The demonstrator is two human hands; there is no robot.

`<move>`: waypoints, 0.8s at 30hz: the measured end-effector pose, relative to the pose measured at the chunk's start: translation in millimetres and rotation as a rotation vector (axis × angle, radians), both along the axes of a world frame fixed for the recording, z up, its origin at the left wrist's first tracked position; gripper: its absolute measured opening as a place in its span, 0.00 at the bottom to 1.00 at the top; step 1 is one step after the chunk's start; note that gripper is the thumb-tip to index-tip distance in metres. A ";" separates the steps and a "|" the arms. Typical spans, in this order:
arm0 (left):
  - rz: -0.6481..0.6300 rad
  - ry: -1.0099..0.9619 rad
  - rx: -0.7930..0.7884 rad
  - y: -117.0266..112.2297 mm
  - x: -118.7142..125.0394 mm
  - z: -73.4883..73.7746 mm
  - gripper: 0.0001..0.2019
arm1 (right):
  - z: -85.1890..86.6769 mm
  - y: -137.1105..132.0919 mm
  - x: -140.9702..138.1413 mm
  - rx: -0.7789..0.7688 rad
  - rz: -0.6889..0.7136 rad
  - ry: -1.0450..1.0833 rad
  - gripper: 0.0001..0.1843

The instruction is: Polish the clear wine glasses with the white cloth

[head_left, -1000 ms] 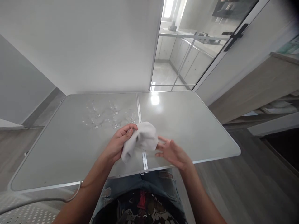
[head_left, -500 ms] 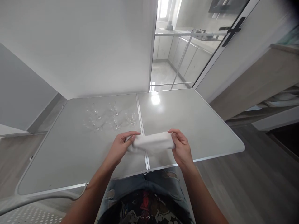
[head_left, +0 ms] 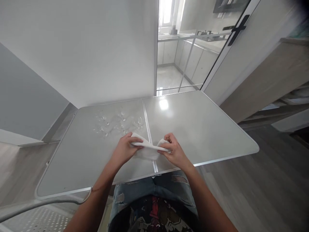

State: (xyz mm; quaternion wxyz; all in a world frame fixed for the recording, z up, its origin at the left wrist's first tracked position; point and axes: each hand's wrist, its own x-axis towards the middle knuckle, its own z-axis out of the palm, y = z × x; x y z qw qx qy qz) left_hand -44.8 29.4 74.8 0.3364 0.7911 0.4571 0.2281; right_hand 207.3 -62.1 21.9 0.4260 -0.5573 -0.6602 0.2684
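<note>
A white cloth (head_left: 148, 150) is stretched between both my hands just above the near middle of the grey folding table (head_left: 205, 129). My left hand (head_left: 124, 149) pinches its left end, fingers closed. My right hand (head_left: 174, 151) pinches the right end, fingers curled round it. The cloth sags a little in the middle, over the table's centre seam. Several small clear stemmed glasses (head_left: 118, 124) stand on the left half of the table, just beyond my left hand.
A white wall panel stands behind the table, with a glass sliding door (head_left: 193, 54) at its right leading to a kitchen. A wooden shelf unit (head_left: 272, 83) is at the right. A white perforated chair (head_left: 36, 216) is at the lower left.
My right hand, open beside the bunched cloth a second ago, has taken hold of its right end. Both hands then drew it out flat and came closer together.
</note>
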 end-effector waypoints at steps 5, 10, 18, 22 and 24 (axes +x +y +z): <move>-0.095 -0.001 0.006 4.7 3.9 -9.5 0.10 | 11.5 -14.2 8.1 -0.235 0.139 0.413 0.11; 0.308 -0.102 0.204 -10.1 18.2 -30.7 0.14 | -28.8 -18.6 10.2 -0.653 -0.186 1.143 0.15; 0.514 -0.156 0.032 13.5 41.4 -81.0 0.41 | -50.9 6.6 54.8 -0.150 -0.743 1.022 0.20; 0.513 -0.211 0.083 43.8 58.0 -91.9 0.38 | -44.2 33.0 40.8 -0.144 -0.741 0.985 0.20; 0.506 -0.259 0.129 56.8 66.1 -90.1 0.32 | -38.8 48.8 32.2 -0.132 -0.663 0.897 0.21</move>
